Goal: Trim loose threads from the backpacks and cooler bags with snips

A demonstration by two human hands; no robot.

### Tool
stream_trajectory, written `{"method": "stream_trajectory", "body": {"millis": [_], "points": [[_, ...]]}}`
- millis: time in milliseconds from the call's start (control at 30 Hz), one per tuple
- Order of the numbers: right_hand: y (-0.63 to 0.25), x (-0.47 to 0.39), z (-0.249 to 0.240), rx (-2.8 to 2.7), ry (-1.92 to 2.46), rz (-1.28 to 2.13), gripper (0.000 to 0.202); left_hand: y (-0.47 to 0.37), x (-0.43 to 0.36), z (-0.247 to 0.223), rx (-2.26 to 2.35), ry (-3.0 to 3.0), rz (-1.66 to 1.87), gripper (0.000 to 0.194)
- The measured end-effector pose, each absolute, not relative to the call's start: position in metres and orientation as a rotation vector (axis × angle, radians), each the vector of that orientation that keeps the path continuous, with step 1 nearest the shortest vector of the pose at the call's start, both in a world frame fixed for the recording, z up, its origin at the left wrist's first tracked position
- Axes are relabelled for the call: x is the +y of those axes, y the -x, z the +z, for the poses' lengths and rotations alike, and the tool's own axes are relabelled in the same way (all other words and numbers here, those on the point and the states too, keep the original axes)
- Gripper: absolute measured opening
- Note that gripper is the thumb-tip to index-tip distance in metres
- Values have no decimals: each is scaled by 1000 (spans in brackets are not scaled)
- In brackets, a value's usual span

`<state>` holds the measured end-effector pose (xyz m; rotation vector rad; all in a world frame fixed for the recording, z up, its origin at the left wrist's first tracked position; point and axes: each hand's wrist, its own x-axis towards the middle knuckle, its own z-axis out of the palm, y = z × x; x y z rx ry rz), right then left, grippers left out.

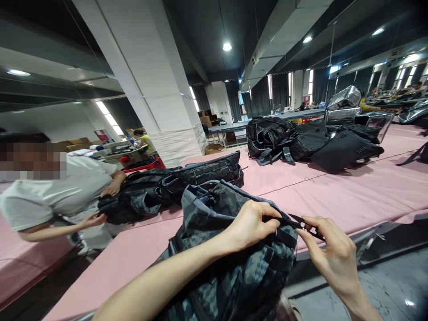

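Observation:
A dark camouflage bag with a grey-edged opening lies across the near edge of the pink table. My left hand reaches over it and pinches the black strap at the bag's right upper edge. Just to the right, my right hand holds scissors, their dark blades pointing left toward the strap between my hands. The fingertips of both hands are close together but apart. Part of the bag is hidden under my left forearm.
Beside me at left, a person in a white shirt handles more camouflage bags. Further back on the pink table lie black bags and silver-lined pieces. A white column rises behind.

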<state>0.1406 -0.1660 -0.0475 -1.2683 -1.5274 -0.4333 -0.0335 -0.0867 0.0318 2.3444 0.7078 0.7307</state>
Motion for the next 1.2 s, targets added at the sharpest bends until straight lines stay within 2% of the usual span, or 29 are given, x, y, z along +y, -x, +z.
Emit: {"method": "stream_trajectory", "body": {"millis": [333,400,467,533,633,733,833,967,1033,1100,1200], "points": [[-144,-165,-50,-1527,1251,-361,13,34,-85,30,627,-2400,762,26],[-143,-164,-52,-1503,1268,-263,14,33,-85,31,618,-2399,757,24],[-141,-160,-54,-1435,1291,6,15,33,-85,31,615,-2379,733,22],[-139,-154,-54,-1319,1238,418,21,32,-85,32,611,-2337,713,20],[-140,-148,-50,-1034,974,1036,35,33,-84,31,588,-2327,715,18],[-151,-146,-46,-743,710,1247,40,36,-84,28,599,-2453,757,12],[-162,-147,-51,-799,809,967,34,39,-83,22,587,-2699,884,9],[-165,-153,-65,-1156,1234,290,22,40,-83,16,346,-3144,1206,13],[-163,-160,-67,-1262,1255,-48,17,40,-84,16,220,-3299,1320,16],[-160,-166,-65,-1369,1169,-305,21,41,-86,18,135,-3385,1383,17],[-159,-174,-59,-1511,1058,-501,31,42,-89,20,72,-3465,1403,14]]}}
